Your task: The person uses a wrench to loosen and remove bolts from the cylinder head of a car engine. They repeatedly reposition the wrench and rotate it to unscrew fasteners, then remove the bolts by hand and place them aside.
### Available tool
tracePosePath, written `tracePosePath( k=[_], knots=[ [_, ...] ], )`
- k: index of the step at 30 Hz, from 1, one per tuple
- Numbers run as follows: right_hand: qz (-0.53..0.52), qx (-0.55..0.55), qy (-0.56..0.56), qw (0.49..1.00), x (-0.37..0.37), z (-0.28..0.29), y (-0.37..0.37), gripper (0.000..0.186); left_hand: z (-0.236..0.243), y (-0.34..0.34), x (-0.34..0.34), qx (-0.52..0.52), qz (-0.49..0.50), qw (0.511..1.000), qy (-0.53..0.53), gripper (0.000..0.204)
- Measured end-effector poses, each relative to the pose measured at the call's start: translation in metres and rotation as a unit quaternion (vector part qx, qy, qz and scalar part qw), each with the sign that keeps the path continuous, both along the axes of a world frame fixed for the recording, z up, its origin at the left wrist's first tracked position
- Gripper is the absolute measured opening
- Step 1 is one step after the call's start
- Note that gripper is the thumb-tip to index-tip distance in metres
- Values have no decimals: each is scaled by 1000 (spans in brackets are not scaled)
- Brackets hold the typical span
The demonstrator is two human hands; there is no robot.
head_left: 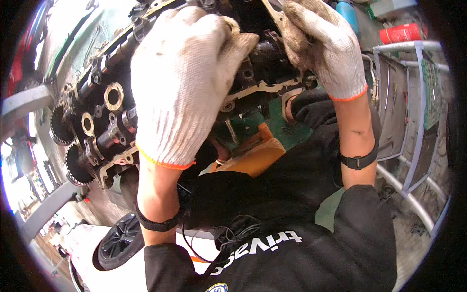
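Observation:
A dark engine cylinder head [265, 87] with pale gasket edges stretches across the upper part of the view. My left hand [182, 73], in a soiled white knit glove, is over its middle, fingers curled and thumb pointing right; whatever they grip is hidden. To the right, my right hand [323, 46] wears a matching glove, its fingers bent beside a pale narrow strip [272, 12] at the top edge. I cannot make out what lies within those fingers. Left of my hands run a camshaft [109, 136], toothed sprockets [78, 165] and a pale ring [114, 96].
An orange-brown stool [253, 153] stands below the engine. At the right is a grey metal frame rack [413, 117], with a red cylinder [401, 34] and a blue bottle [347, 17] beyond. A white car's wheel [119, 243] shows at lower left. Thin black cables [241, 233] hang by my shirt.

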State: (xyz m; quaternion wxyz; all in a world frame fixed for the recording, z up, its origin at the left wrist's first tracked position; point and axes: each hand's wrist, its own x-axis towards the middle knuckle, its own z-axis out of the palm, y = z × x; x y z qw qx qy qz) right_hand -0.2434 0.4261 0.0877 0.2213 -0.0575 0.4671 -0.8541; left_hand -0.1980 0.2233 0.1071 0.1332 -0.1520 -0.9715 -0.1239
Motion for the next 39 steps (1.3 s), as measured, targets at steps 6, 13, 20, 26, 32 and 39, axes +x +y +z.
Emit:
tracePosePath(
  k=[6, 13, 20, 26, 32, 39],
  knots=[
    [-14, 22, 12, 1000, 3, -4, 5, 43, 3, -4, -4, 41, -67, 996, -30, 28],
    [-24, 42, 32, 998, 3, -7, 7, 45, -1, 4, -5, 36, 0, 999, -17, 30],
    [7, 7, 54, 999, 3, -12, 12, 45, 6, -3, -5, 69, -84, 990, -91, 30],
    [-49, 74, 45, 995, 7, -8, 4, 43, 11, -8, -7, 117, -110, 981, -110, 26],
    [-37, 130, 69, 988, 8, -3, 5, 43, 5, -3, -4, 76, 16, 991, -110, 30],
    [-31, 46, 46, 997, 9, -5, 5, 42, 0, -14, -10, 98, -97, 986, -99, 30]
  ],
)
